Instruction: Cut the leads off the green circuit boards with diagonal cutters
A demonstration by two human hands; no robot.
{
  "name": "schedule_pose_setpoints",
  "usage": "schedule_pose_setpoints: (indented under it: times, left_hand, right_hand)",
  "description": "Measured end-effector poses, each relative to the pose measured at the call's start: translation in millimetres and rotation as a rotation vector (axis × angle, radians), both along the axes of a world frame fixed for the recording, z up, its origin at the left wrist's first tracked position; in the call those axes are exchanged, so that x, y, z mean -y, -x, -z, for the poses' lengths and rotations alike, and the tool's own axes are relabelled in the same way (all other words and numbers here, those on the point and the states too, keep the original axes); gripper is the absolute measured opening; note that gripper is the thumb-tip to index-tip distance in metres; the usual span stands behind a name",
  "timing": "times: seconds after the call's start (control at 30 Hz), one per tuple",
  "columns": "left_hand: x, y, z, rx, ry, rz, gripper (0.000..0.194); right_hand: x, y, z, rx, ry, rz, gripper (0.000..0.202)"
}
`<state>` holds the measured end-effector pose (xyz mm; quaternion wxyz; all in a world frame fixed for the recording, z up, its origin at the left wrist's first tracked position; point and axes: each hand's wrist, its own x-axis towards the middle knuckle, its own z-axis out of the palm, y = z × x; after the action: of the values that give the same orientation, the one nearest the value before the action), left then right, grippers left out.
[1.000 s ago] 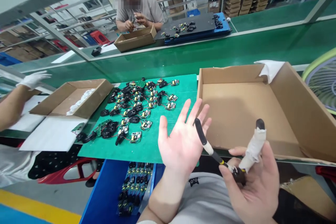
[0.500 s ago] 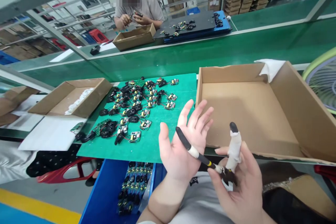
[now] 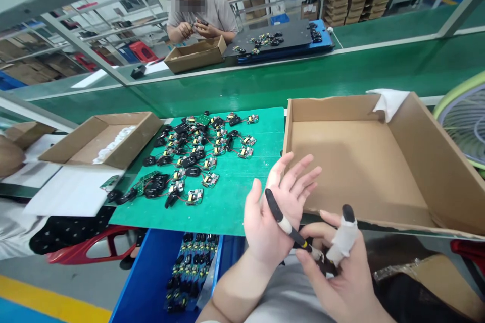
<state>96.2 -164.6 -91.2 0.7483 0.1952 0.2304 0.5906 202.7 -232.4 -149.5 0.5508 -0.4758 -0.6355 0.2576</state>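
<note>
My left hand (image 3: 278, 212) is open, palm up, with its fingers spread. A black-handled tool (image 3: 284, 222) with white wrapping and a yellow band crosses in front of the left palm. My right hand (image 3: 341, 267) is closed around this tool near its joint; its other handle, wrapped in white, points up with a black tip. To the left, small circuit boards (image 3: 194, 197) wired to black housings (image 3: 193, 171) lie in a cluster on a green mat (image 3: 227, 202).
A large cardboard tray (image 3: 341, 161) stands right of the mat, a smaller one (image 3: 140, 136) at the left. Below is a blue bin (image 3: 140, 272) with boards. Across the green line a person (image 3: 212, 7) handles a part. A fan (image 3: 466, 116) stands far right.
Both my hands and the tool have shifted a little to the right and slightly down. The left hand stays open, the right one stays on the tool.
</note>
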Motion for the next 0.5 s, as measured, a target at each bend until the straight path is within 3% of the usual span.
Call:
schedule_pose_setpoints:
  times: [0.2,0.3,0.43,0.5]
  left_hand:
    - [0.7,2.9,-0.1,0.014,-0.024,0.039,0.061]
    - [-0.6,6.3,-0.7,0.062,-0.013,0.080,0.066]
    - [-2.7,9.0,-0.9,0.093,0.010,0.082,0.068]
    - [-3.0,8.3,-0.7,0.097,0.011,0.074,0.067]
  right_hand:
    - [0.7,-1.0,1.6,0.142,-0.051,0.031,0.011]
    - [3.5,-1.6,4.3,0.080,0.020,0.029,0.014]
    - [6.2,-2.0,5.1,-0.210,0.052,0.075,0.028]
    - [6.0,-2.7,5.4,-0.169,0.022,0.077,0.027]
